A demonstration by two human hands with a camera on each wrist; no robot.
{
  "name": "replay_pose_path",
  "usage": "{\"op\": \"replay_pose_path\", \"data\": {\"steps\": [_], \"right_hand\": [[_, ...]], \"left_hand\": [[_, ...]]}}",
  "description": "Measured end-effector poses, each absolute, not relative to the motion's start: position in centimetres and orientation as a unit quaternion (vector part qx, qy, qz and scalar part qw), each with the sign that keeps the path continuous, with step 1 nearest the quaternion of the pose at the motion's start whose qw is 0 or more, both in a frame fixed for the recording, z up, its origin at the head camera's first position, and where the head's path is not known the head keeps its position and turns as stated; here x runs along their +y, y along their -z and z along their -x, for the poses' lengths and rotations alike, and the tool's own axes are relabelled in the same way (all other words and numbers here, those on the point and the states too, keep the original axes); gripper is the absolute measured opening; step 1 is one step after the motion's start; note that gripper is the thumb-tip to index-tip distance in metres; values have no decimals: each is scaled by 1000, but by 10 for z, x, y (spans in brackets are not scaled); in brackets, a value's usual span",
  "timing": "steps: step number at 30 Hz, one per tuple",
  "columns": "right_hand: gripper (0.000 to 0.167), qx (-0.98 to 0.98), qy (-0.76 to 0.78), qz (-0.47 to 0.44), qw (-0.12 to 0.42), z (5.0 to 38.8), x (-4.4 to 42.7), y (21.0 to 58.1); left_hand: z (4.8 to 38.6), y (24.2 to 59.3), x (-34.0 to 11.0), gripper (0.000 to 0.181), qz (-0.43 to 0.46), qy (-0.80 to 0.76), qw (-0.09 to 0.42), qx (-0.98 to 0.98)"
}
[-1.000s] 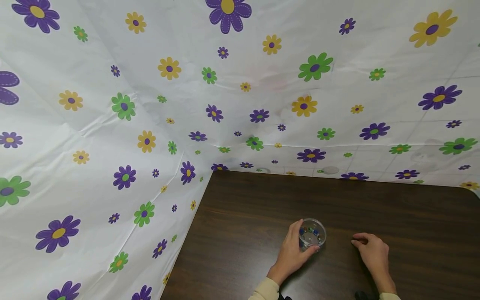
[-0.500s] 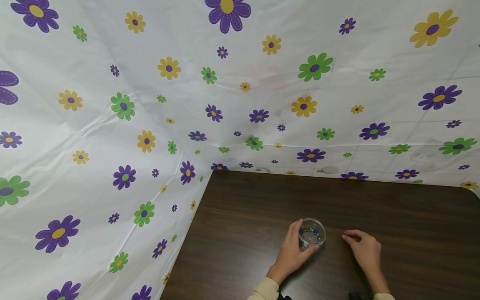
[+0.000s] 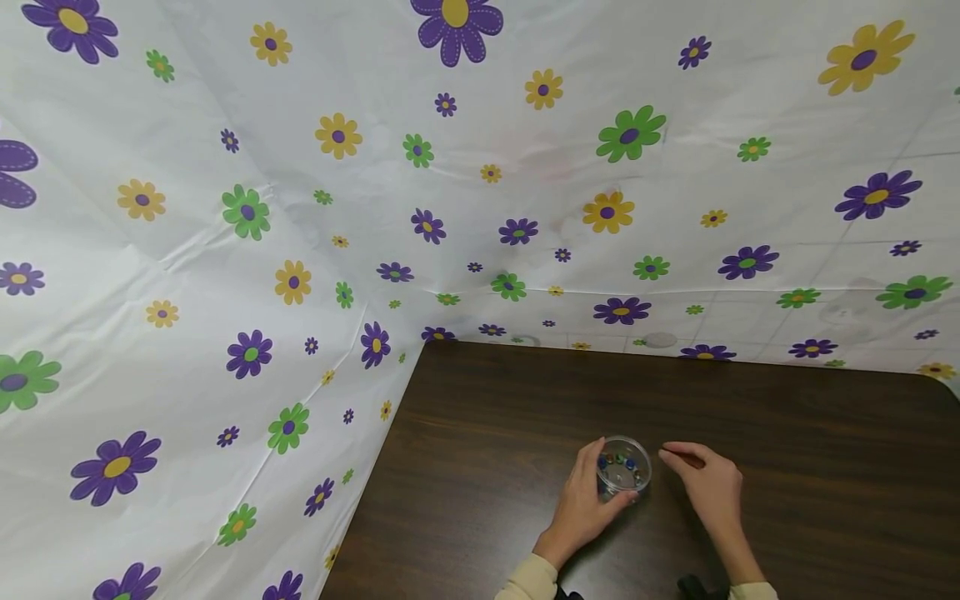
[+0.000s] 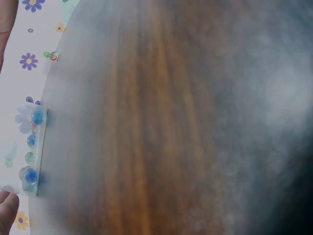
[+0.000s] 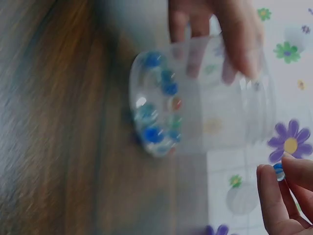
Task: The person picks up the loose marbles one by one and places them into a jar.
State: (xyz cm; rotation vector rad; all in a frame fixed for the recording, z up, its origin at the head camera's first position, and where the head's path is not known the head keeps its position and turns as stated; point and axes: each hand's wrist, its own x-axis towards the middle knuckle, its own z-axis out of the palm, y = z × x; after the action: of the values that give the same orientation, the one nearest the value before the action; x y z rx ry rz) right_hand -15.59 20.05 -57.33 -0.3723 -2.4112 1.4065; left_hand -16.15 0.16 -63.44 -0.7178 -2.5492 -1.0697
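A clear round plastic jar (image 3: 626, 477) stands on the brown table, several coloured glass marbles (image 5: 154, 133) lying around the inside of its base. My left hand (image 3: 583, 504) grips the jar from its left side, fingers and thumb around its wall. To the right of the jar is my right hand (image 3: 708, 485), apart from it. Its thumb and fingers pinch a blue and clear marble (image 5: 279, 171), visible in the right wrist view but too small to make out in the head view. The jar's wall shows in the left wrist view, partly cut off by the frame.
A white cloth with printed flowers (image 3: 491, 217) hangs behind and to the left of the dark wood table (image 3: 487, 442). In the left wrist view, a small round orange and white thing (image 4: 54, 56) shows near the table's far edge.
My right hand has moved left and slightly away from me, closer to the jar, keeping its pinch. The left hand and the jar have stayed in place.
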Motion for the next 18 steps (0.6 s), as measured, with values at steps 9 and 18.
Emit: {"op": "replay_pose_path", "data": {"steps": [9,18], "right_hand": [[14,-834,-524,82,148,156,180,559],[12,-836,-530,60,129,155,170,559]], "left_hand": [[161,634,2,83,246,374,135,-884],[161,633,2,82,247,377,131,-883]]}}
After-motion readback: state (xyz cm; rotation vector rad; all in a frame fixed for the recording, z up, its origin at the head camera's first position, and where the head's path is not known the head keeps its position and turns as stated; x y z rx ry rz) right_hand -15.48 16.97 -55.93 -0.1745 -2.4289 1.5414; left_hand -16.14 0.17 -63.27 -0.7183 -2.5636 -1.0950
